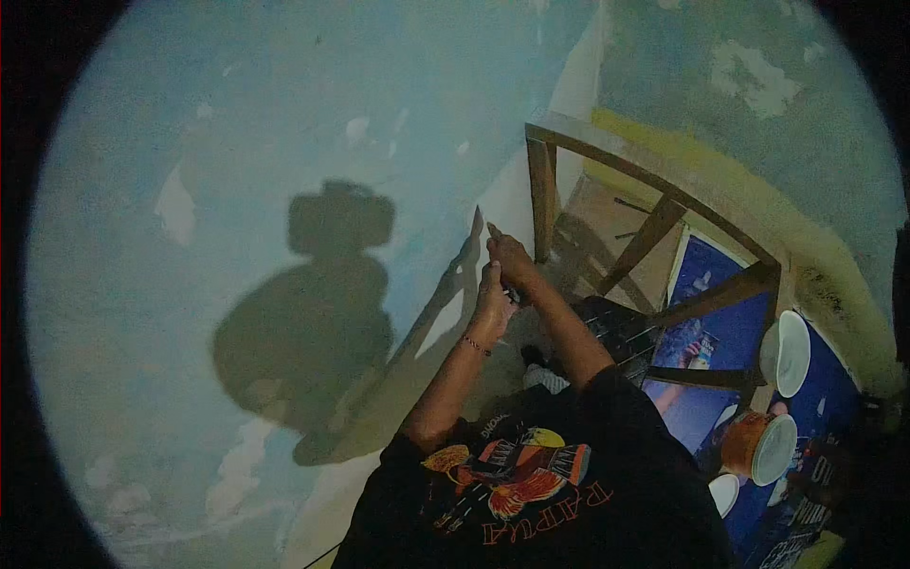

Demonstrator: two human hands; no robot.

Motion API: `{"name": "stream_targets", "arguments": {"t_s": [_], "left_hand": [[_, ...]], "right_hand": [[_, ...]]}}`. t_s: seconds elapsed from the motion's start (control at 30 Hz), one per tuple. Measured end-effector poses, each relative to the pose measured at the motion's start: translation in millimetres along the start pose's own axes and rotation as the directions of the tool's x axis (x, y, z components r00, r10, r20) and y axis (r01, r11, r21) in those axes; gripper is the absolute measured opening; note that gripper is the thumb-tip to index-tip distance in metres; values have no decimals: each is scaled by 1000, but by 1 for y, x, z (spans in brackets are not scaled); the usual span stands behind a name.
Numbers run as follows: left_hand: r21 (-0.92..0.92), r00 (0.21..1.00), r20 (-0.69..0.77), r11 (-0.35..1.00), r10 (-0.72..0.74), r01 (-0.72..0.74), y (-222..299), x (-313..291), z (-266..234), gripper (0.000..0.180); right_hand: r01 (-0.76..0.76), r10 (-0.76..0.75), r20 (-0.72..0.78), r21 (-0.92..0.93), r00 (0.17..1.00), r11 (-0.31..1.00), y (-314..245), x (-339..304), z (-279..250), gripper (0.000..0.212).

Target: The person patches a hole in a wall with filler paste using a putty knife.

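My right hand (514,263) is closed in front of the wall, its fingers curled around something too dim to make out. A thin, light-brown tip (494,230) points up from it toward the wall; whether it is a finger or a stick is unclear. Just below, my left hand (491,305) touches or nearly touches the right one, its fingers drawn together, with a beaded bracelet (477,347) on the wrist. Something small and dark shows beside the left palm, too blurred to name. Both hands are close to the pale blue wall (284,123), which has white patches.
A wooden frame (654,185) with slanted struts stands in the corner at the right. Beyond it lies a blue printed sheet (706,284). White-rimmed tubs, one orange-brown (744,443) and one white (789,353), sit at the lower right. My shadow falls on the wall.
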State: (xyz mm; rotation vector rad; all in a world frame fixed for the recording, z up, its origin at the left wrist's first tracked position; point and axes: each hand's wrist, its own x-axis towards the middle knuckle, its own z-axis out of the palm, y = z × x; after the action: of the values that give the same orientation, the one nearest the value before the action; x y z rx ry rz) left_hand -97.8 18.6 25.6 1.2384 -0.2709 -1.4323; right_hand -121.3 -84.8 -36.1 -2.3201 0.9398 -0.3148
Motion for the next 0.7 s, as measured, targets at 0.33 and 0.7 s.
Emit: {"name": "stream_targets", "arguments": {"t_s": [0.33,0.7], "left_hand": [[-17,997,69,1000,23,-22,-6,18,-26,65],[-1,1000,10,1000,-10,10,3,11,-4,61]], "right_hand": [[92,-87,-105,47,991,995,-11,0,1,45],[6,-8,-108,-14,994,1000,10,15,12,37]]}}
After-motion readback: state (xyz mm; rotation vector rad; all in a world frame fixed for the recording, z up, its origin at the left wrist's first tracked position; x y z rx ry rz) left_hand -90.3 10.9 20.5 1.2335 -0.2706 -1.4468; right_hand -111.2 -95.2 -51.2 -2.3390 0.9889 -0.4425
